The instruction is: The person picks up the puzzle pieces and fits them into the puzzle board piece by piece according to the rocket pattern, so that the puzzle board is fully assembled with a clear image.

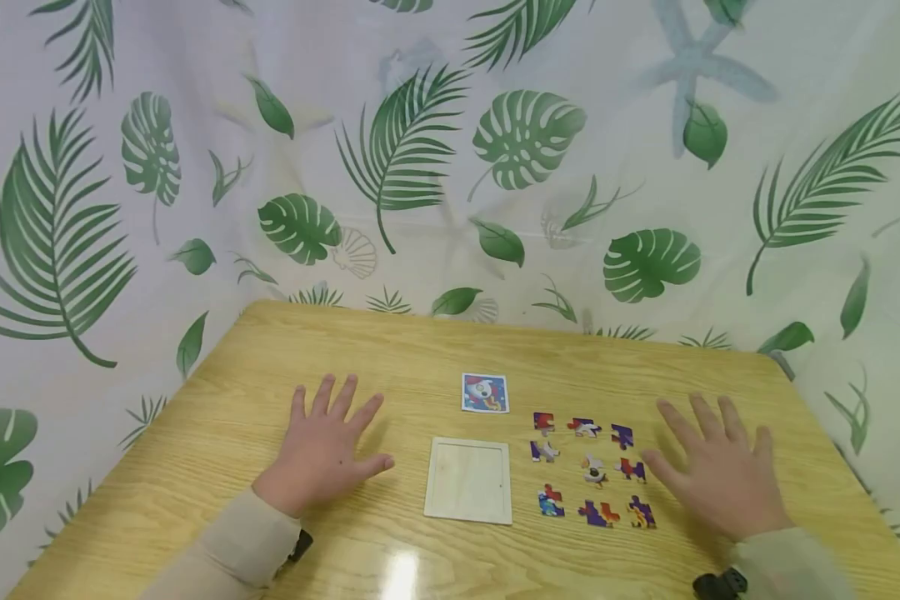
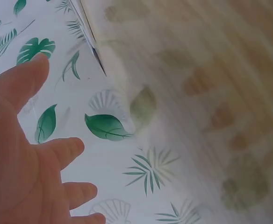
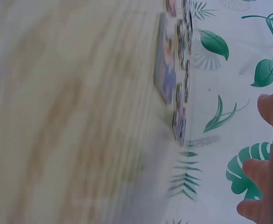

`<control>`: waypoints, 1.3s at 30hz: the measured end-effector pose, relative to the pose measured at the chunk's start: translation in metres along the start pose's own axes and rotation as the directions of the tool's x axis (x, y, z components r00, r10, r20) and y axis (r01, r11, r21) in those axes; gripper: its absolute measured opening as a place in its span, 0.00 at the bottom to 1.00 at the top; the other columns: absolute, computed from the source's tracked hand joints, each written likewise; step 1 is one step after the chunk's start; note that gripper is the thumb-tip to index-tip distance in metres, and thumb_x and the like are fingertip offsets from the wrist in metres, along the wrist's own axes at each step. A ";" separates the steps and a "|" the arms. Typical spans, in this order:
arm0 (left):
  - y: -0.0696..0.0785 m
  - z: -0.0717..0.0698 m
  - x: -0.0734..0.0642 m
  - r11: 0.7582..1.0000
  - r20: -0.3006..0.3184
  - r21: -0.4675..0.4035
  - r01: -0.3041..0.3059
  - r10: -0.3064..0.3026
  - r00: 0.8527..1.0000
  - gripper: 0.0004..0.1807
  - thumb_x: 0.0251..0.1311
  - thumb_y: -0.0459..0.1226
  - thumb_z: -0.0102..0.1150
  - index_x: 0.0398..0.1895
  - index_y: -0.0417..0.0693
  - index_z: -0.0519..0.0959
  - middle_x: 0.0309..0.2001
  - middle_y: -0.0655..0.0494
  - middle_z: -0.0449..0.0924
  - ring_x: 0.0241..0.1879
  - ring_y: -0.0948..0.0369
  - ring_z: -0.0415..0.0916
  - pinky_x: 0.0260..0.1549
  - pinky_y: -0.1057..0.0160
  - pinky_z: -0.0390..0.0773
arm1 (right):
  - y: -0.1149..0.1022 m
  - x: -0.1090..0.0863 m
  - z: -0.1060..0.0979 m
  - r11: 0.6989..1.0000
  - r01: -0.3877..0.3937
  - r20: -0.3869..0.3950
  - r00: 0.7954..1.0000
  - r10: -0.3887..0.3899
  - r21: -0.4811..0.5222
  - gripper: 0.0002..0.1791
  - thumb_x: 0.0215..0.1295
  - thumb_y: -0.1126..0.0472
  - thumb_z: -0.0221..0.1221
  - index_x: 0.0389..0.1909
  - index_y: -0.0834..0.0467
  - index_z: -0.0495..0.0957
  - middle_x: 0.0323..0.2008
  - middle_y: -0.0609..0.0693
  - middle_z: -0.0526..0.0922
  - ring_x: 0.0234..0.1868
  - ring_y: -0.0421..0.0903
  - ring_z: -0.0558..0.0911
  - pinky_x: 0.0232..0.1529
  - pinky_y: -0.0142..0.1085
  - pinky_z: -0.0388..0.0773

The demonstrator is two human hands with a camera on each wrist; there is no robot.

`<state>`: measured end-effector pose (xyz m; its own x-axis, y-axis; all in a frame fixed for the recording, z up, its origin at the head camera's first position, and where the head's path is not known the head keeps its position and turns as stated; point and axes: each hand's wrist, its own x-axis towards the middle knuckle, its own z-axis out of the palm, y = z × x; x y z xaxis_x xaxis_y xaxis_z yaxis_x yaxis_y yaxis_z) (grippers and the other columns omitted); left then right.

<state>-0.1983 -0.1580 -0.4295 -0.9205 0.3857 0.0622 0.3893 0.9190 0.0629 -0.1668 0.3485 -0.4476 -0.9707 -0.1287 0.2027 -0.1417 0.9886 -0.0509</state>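
My left hand [image 1: 322, 458] is spread palm down over the left part of the table, fingers straight and holding nothing. My right hand [image 1: 723, 475] is likewise spread on the right side, its thumb close to the nearest jigsaw pieces. Several loose jigsaw pieces [image 1: 594, 471] in purple, red and white lie in rough rows left of that hand. Between the hands sits a square wooden puzzle tray [image 1: 468, 442], its recess bare. Behind it lies a small picture card [image 1: 485, 392] with a white rocket on blue. The left wrist view shows the left hand's thumb and fingers [image 2: 71, 151] stretched out.
The wooden table [image 1: 330, 333] has a glossy surface with a bright reflection near its front. A white curtain [image 1: 435, 225] with green leaf prints hangs along the back and sides. Dark wrist straps [image 1: 720, 583] sit at the sleeve cuffs.
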 end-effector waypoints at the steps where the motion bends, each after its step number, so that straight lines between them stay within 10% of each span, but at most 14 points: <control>1: 0.001 0.000 0.000 1.000 0.008 -0.004 0.000 0.000 1.000 0.48 0.62 0.71 0.50 0.81 0.60 0.58 0.80 0.40 0.43 0.78 0.37 0.34 0.67 0.26 0.33 | -0.002 0.001 0.001 1.000 0.001 0.004 1.000 -0.001 0.009 0.46 0.70 0.28 0.47 0.81 0.48 0.51 0.76 0.69 0.52 0.75 0.75 0.44 0.59 0.81 0.34; 13: 0.027 0.007 0.007 0.990 0.063 -0.131 -0.043 0.052 0.997 0.49 0.60 0.70 0.54 0.80 0.58 0.58 0.79 0.41 0.49 0.77 0.37 0.43 0.67 0.27 0.43 | -0.035 0.019 0.011 0.995 0.027 0.062 0.998 -0.034 0.100 0.43 0.71 0.30 0.49 0.79 0.50 0.59 0.75 0.68 0.57 0.74 0.74 0.50 0.60 0.80 0.40; 22: 0.049 0.018 0.017 0.904 0.199 -0.421 -0.078 0.176 0.964 0.49 0.62 0.64 0.60 0.81 0.57 0.56 0.80 0.46 0.47 0.78 0.42 0.43 0.68 0.29 0.40 | -0.067 0.036 0.020 0.974 0.068 0.108 0.990 -0.093 0.214 0.40 0.73 0.32 0.49 0.77 0.51 0.63 0.74 0.67 0.60 0.74 0.72 0.52 0.61 0.78 0.44; 39: 0.035 0.032 0.017 0.885 0.233 -0.439 -0.158 0.282 0.931 0.54 0.52 0.57 0.70 0.81 0.57 0.56 0.81 0.53 0.44 0.80 0.50 0.35 0.72 0.38 0.33 | -0.103 0.062 0.031 0.957 0.047 0.131 0.987 -0.088 0.287 0.31 0.73 0.40 0.55 0.70 0.52 0.74 0.69 0.64 0.70 0.70 0.69 0.63 0.63 0.77 0.46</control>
<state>-0.2016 -0.1167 -0.4578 -0.7549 0.6370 -0.1565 0.5041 0.7160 0.4830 -0.2187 0.2359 -0.4604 -0.9716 -0.2242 0.0762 -0.2368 0.9175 -0.3195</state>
